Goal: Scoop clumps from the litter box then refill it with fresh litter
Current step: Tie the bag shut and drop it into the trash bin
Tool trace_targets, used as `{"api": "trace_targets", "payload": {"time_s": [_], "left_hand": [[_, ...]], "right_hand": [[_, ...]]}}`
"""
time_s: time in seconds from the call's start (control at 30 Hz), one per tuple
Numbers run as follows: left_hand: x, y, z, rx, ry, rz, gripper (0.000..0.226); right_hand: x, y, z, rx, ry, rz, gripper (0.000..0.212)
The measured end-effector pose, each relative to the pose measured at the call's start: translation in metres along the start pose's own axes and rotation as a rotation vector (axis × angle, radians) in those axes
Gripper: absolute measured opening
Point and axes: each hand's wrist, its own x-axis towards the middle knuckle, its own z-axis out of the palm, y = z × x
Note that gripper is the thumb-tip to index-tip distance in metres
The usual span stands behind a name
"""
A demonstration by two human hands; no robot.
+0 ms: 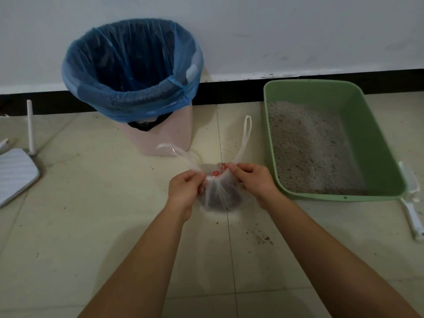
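Observation:
A small clear plastic bag [219,196] with dark clumps inside sits on the tiled floor in front of me. My left hand [184,188] pinches the bag's gathered top at its left, and my right hand [254,179] pinches it at the right. The bag's two white handles stick up and out behind the hands. A green litter box [376,143] with a thin layer of grey litter [307,145] stands to the right. A white scoop [411,207] lies at the box's right near corner.
A pink bin [165,136] lined with a blue bag [130,65] stands at the back left against the white wall. A white flat mop head [16,173] lies at the far left. Litter crumbs [261,239] are scattered on the floor near my right arm.

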Motion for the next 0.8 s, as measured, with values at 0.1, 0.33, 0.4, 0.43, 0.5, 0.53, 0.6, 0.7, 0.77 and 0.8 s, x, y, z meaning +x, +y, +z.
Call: {"api": "trace_targets", "payload": {"time_s": [0.1, 0.33, 0.4, 0.43, 0.5, 0.53, 0.6, 0.7, 0.77, 0.8], "left_hand": [[0.001, 0.000, 0.004, 0.168, 0.127, 0.109, 0.011], [0.007, 0.025, 0.011, -0.184, -0.016, 0.091, 0.013], [0.013, 0.023, 0.009, -0.130, -0.011, 0.068, 0.012], [0.015, 0.021, 0.008, -0.094, -0.015, 0.050, 0.014], [0.020, 0.019, 0.007, -0.019, -0.062, 0.006, 0.021], [0.022, 0.019, 0.006, 0.008, -0.105, -0.007, 0.022], [0.024, 0.024, 0.004, 0.016, -0.210, -0.020, 0.019], [0.025, 0.029, -0.002, 0.043, -0.367, -0.010, 0.020], [0.025, 0.028, -0.004, 0.131, -0.430, 0.029, 0.023], [0.024, 0.026, -0.003, 0.161, -0.445, 0.044, 0.023]], "right_hand": [[0.001, 0.003, 0.003, 0.014, 0.040, -0.044, 0.029], [0.003, 0.001, 0.003, -0.040, 0.080, -0.298, 0.014], [0.005, 0.003, -0.001, -0.226, 0.076, -0.373, 0.010], [0.006, 0.004, -0.003, -0.346, 0.087, -0.417, 0.011], [0.008, 0.004, -0.007, -0.558, 0.095, -0.514, 0.015], [0.008, 0.003, -0.008, -0.631, 0.081, -0.560, 0.016], [0.010, -0.001, -0.010, -0.742, 0.035, -0.635, 0.019], [0.010, -0.010, -0.014, -0.824, -0.072, -0.665, 0.020], [0.010, -0.017, -0.014, -0.863, -0.156, -0.643, 0.026], [0.010, -0.019, -0.013, -0.908, -0.188, -0.631, 0.030]]}}
